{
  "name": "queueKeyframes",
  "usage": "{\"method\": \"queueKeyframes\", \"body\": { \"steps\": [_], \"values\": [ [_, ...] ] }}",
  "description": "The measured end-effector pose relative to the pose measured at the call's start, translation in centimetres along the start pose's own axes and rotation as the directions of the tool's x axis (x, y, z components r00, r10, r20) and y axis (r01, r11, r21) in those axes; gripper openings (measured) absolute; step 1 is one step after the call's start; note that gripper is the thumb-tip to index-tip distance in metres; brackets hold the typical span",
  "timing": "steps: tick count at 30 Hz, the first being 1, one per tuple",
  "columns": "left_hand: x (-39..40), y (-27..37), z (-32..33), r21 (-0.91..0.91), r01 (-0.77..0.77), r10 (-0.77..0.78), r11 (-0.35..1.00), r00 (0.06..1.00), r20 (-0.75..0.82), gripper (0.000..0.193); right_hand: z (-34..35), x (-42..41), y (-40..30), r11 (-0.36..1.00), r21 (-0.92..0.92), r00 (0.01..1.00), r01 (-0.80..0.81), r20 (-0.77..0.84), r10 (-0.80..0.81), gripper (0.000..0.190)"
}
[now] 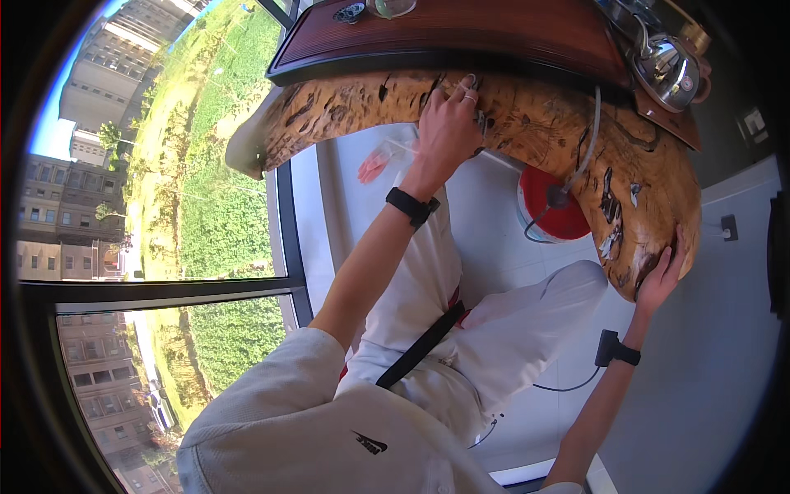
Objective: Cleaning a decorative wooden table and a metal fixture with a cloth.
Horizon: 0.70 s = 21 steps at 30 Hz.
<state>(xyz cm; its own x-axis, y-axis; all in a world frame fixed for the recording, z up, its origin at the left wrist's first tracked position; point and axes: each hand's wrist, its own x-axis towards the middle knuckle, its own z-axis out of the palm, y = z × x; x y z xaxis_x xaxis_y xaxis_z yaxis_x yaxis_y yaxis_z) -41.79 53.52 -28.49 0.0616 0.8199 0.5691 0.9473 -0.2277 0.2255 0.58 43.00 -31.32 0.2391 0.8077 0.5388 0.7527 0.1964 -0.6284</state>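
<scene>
A slab table of knotty natural wood [524, 126] curves across in front of me. My left hand [449, 123] is on its upper surface beside the front edge of a dark tea tray [481, 37]. The fingers are bent downward, with a ring on one of them. Whether they pinch anything is hidden. On the rounded right end of the slab rests my right hand [663, 272], its fingers apart and nothing visible in it. Dark hollows and cracks mark the wood near both hands.
A patterned small dish [349, 12] and a glass vessel [392, 7] stand on the tray. At the right is a shiny metal kettle [666, 71]. A grey cable [591, 139] hangs over the slab above a red bucket [552, 207]. Windows [231, 154] fill the left side.
</scene>
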Motion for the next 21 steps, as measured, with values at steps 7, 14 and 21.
{"method": "queueKeyframes", "body": {
  "steps": [7,14,21],
  "values": [
    [-1.3,-10.0,-3.8,0.209,0.157,-0.16,0.965,0.987,-0.001,0.035,-0.1,-0.1,0.2,1.0,-0.003,0.999,0.029,-0.028,-0.029,0.04],
    [-3.1,-17.6,-7.7,0.051,0.132,-0.132,0.99,0.991,-0.009,0.025,0.5,0.3,-0.3,1.0,-0.025,1.0,0.016,0.009,-0.016,0.042],
    [4.3,-8.7,-11.2,-0.426,0.099,-0.192,0.899,0.964,-0.182,0.037,-0.2,0.1,0.1,0.999,-0.03,1.0,-0.012,0.01,0.012,0.042]
  ]
}}
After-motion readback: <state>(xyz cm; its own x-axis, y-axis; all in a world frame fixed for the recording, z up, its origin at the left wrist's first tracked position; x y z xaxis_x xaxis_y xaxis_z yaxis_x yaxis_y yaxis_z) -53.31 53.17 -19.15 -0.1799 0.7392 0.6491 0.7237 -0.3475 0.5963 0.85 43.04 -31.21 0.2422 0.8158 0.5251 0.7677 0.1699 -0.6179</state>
